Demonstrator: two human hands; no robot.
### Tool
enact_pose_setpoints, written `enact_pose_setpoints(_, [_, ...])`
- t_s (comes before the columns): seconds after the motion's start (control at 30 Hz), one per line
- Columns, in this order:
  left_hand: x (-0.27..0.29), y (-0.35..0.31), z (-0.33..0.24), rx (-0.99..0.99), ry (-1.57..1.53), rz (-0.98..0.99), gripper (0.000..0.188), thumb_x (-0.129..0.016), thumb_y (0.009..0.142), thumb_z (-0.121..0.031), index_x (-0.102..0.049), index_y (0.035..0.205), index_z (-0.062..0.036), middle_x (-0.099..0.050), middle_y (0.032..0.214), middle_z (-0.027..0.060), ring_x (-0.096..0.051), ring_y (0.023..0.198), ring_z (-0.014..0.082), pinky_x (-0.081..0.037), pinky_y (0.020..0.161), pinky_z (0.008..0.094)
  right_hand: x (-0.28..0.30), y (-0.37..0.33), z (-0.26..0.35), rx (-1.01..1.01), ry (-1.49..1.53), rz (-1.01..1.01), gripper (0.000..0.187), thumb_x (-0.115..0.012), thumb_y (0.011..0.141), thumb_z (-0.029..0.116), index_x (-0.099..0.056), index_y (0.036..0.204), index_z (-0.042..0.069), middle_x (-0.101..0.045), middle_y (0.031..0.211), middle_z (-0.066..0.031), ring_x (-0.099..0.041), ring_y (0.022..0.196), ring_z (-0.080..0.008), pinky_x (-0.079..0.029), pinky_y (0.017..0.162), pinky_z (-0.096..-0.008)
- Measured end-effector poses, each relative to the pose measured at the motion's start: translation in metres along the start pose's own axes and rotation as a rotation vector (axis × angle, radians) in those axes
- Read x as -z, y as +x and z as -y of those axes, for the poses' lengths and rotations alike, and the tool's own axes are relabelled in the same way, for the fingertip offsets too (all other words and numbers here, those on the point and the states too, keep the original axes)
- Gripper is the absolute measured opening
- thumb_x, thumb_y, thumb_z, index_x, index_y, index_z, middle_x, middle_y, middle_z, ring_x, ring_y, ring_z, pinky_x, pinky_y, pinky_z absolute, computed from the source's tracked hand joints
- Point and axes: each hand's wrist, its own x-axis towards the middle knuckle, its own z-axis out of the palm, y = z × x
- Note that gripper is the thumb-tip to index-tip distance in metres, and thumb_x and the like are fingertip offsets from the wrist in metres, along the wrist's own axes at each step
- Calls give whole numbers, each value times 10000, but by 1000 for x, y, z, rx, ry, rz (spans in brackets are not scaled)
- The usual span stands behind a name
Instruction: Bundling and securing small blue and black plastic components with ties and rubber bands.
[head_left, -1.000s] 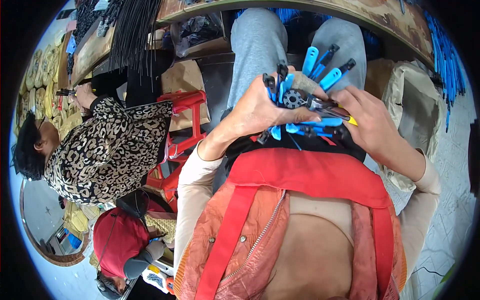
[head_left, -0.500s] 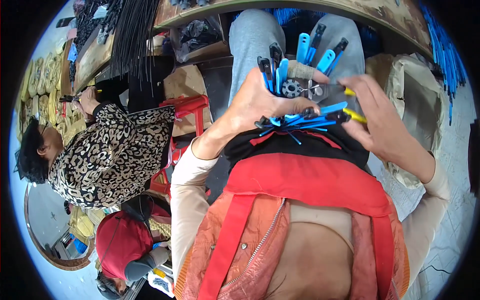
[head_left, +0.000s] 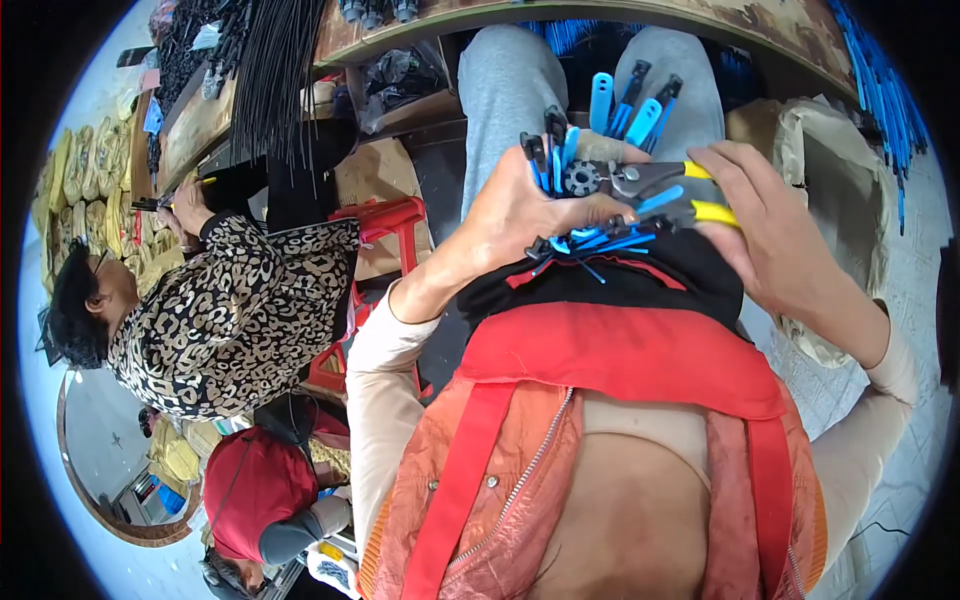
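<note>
My left hand (head_left: pixel 515 210) is closed around a cluster of blue plastic strips (head_left: pixel 601 100) with black end pieces, above my lap. Some strips fan out beyond its fingers; shorter ones (head_left: pixel 605 241) gather below its thumb. A round black notched disc (head_left: pixel 581 179) shows between thumb and index finger, which has a beige wrap (head_left: pixel 593 146). In my right hand (head_left: pixel 768 215) are pliers with yellow grips (head_left: pixel 714 212), their handles spread apart. The metal head points left, right by the disc; whether its jaws have caught anything, I cannot tell.
A wooden table edge (head_left: pixel 560 14) runs across the far side. Long black rods (head_left: pixel 275 80) hang at left, blue rods (head_left: pixel 885 90) at right. A lined container (head_left: pixel 838 150) stands to my right. Two people (head_left: pixel 235 310) work at left near a red stool (head_left: pixel 395 218).
The pliers' handles show more plainly now, with the right hand's fingers along both yellow grips. My left hand keeps its hold on the blue strips, nearly in place. The view has shifted slightly.
</note>
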Motion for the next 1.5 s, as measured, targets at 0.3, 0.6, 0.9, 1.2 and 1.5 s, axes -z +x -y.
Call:
enact_pose_setpoints(0.3, [20, 5, 7, -127, 282, 167, 417, -836, 745, -85, -684, 1130, -33, -678, 953, 48, -621, 833, 103, -490, 737, 250, -8, 2, -7, -564, 1067, 762, 391, -644, 877, 280, -509, 1138, 21, -564, 726, -110, -626, 707, -187, -462, 602, -332])
enact_pose_setpoints(0.6, [30, -7, 17, -83, 175, 26, 419, -785, 708, 10, -699, 1115, -44, -668, 952, 30, -616, 858, 110, -479, 758, 250, -77, 1, -13, -467, 956, 407, 464, -454, 999, 436, -588, 902, 3, -581, 656, -94, -544, 563, -162, -423, 558, -339])
enact_pose_setpoints(0.9, [27, -11, 14, -74, 125, -13, 422, -802, 667, 25, -714, 1075, -36, -688, 984, 46, -633, 893, 137, -491, 815, 279, -24, 26, -19, -559, 1327, 861, 548, -768, 778, 157, -475, 1222, 26, -606, 649, -83, -575, 473, -108, -427, 449, -232])
enact_pose_setpoints(1.2, [27, -14, 14, -153, 153, 53, 374, -818, 775, -99, -670, 1108, -18, -683, 1000, 66, -643, 901, 133, -495, 795, 258, -20, 16, -9, 8, 59, 32, 406, -701, 827, 216, -544, 1157, 36, -644, 824, -159, -565, 658, -368, -488, 708, -365])
enact_pose_setpoints(1.5, [23, -20, -1, 53, 146, -5, 288, -845, 746, -120, -664, 956, -42, -649, 790, -3, -590, 718, 56, -449, 612, 226, -9, 31, 0, -568, 870, 781, 453, -524, 989, 426, -624, 914, -9, -574, 635, -36, -564, 597, -126, -439, 529, -295])
